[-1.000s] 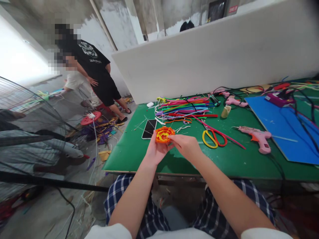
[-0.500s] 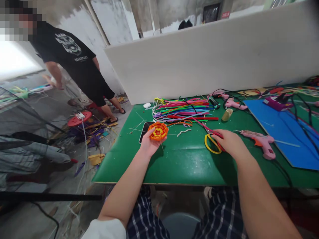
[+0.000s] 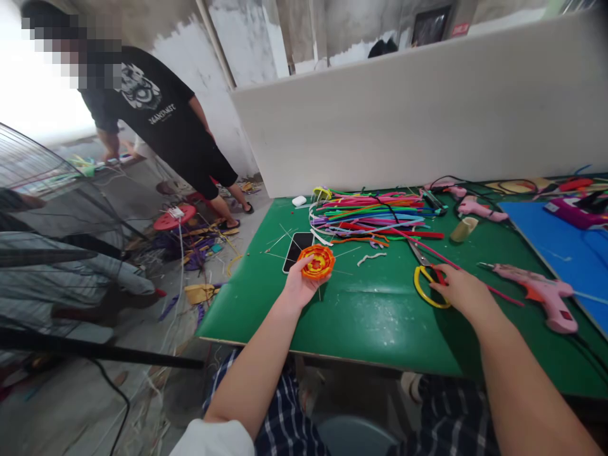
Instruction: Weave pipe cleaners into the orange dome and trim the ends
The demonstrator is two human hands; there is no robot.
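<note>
My left hand (image 3: 300, 289) holds a round orange and yellow piece (image 3: 317, 261) made of ringed layers of fuzzy stem. Thin wires stick out around it, over the table and a phone (image 3: 293, 248). My right hand (image 3: 463, 292) is closed on the red handle of a pair of scissors (image 3: 420, 254), whose other handle loop is yellow. Their blades point away toward a bundle of coloured pipe cleaners (image 3: 375, 215). A long pink pipe cleaner (image 3: 506, 297) runs beneath my right hand. Near the middle lies a short white pipe cleaner (image 3: 372, 258).
To the right lie a pink glue gun (image 3: 536, 282), a blue board (image 3: 546, 234) and a bamboo-like tube (image 3: 463, 230). A white panel (image 3: 403, 126) stands behind the green table (image 3: 361, 323). On the left a person in black (image 3: 156, 126) stands beside a red stool (image 3: 175, 217).
The view has shifted left, so the table sits further right. My right hand has drawn the scissors slightly nearer, and more of their blades shows. My left hand still holds the orange piece.
</note>
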